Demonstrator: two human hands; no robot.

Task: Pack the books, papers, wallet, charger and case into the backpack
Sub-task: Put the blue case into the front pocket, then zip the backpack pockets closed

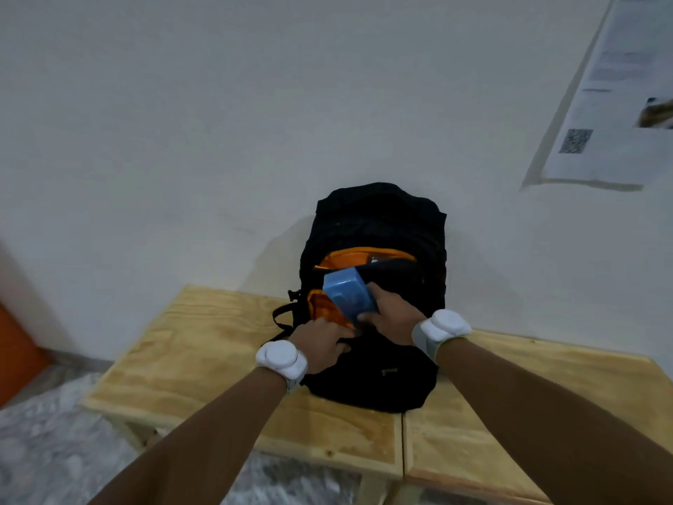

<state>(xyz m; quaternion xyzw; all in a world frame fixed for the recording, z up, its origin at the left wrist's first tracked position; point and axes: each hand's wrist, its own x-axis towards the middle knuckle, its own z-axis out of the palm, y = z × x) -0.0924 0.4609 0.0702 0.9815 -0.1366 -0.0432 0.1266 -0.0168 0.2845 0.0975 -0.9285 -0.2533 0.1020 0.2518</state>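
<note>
A black backpack (378, 220) with orange lining stands on a wooden table (204, 344), leaning against the white wall. Its front pocket is open and shows orange fabric. My right hand (391, 317) grips a light blue box-shaped case (349, 293), tilted, with its lower end at the mouth of the open pocket. My left hand (324, 342) holds the orange-lined edge of the pocket, pulling it toward me. A second, upper compartment also gapes open and shows orange inside. White bands sit on both wrists. No books, papers, wallet or charger are visible.
The table is made of two plywood tops joined side by side (402, 442). A printed poster (615, 103) hangs on the wall at the right. An orange object (18, 355) stands at the far left over a speckled grey floor (47, 446).
</note>
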